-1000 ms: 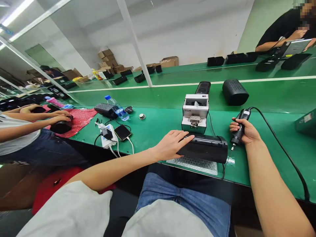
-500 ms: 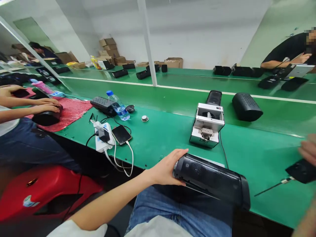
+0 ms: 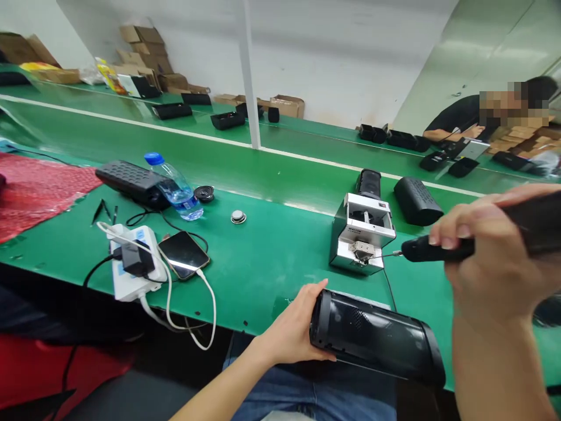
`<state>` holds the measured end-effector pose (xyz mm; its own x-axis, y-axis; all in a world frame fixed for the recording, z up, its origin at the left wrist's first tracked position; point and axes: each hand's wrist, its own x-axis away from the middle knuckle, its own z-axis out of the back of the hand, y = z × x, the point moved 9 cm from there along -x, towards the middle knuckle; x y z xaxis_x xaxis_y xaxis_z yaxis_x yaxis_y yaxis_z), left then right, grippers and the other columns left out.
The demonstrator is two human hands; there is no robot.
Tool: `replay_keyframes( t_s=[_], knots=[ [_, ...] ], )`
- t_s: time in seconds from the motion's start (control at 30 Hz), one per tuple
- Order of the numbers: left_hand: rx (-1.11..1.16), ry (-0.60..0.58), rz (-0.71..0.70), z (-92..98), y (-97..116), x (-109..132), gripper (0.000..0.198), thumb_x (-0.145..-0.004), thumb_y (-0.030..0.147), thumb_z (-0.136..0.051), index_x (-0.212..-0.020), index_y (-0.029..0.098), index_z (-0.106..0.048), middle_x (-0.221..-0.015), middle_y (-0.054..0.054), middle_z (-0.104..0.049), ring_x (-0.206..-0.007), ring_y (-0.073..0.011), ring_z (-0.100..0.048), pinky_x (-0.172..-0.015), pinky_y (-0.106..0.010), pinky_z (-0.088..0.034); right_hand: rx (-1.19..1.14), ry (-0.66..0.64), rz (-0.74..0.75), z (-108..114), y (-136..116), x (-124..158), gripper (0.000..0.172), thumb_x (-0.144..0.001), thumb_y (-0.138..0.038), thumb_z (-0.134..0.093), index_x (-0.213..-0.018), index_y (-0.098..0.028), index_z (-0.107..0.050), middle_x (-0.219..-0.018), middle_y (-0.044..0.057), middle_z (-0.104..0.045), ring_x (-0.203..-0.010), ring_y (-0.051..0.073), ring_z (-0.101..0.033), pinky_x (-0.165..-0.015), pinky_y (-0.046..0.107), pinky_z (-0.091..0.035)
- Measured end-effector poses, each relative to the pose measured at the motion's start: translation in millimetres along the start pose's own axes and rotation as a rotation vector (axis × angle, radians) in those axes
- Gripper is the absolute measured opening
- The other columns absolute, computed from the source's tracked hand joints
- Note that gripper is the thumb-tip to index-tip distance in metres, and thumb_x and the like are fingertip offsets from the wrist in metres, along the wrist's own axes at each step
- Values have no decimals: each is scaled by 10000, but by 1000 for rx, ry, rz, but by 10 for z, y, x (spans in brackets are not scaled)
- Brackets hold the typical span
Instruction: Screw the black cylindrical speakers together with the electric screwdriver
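A black speaker housing [image 3: 377, 336] lies tilted at the table's front edge, over my lap. My left hand [image 3: 298, 327] grips its left end, thumb below and fingers on top. My right hand [image 3: 495, 245] is wrapped round a black electric screwdriver [image 3: 438, 248], raised at the right. The screwdriver's thin bit points left, its tip at the front of a white and silver screw feeder [image 3: 363, 234]. Whether a screw sits on the tip is too small to tell. Behind the feeder stands another black speaker [image 3: 369, 182].
A black housing [image 3: 417, 200] sits right of the feeder. To the left are a water bottle [image 3: 177, 190], a phone [image 3: 184, 254], a power strip [image 3: 135, 263] with loose cables, a small round speaker driver [image 3: 238, 217] and red bubble wrap [image 3: 44, 187]. A person works across the table.
My right hand has come in from the right edge with the screwdriver, bringing its bit to the screw feeder. My left hand keeps hold of the speaker housing. The view has turned rightward.
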<state>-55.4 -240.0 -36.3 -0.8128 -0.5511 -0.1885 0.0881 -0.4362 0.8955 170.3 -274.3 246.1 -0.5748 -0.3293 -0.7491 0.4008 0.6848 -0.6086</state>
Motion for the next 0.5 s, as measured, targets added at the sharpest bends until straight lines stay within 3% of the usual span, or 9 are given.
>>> replay_keyframes(
  t_s=[0.1, 0.5],
  knots=[
    [-2, 4, -16, 1, 32, -5, 1485, -651, 469, -1095, -1772, 344, -129, -1663, -213, -425, -1587, -470, -433, -1300, -715, -421, 36, -115, 112, -267, -6, 75, 167, -776, -108, -757, -869, -208, -660, -625, -44, -534, -454, 212, -529, -432, 355, -459],
    [-18, -1, -37, 22, 122, -15, 1463, -681, 430, -1089, -1764, 346, -109, -1667, -203, -426, -1580, -450, -438, -1293, -673, -443, 175, -54, 52, -302, 255, -71, 109, -758, -190, -713, -834, -199, -636, -584, -38, -511, -433, 217, -544, -399, 322, -444]
  ],
)
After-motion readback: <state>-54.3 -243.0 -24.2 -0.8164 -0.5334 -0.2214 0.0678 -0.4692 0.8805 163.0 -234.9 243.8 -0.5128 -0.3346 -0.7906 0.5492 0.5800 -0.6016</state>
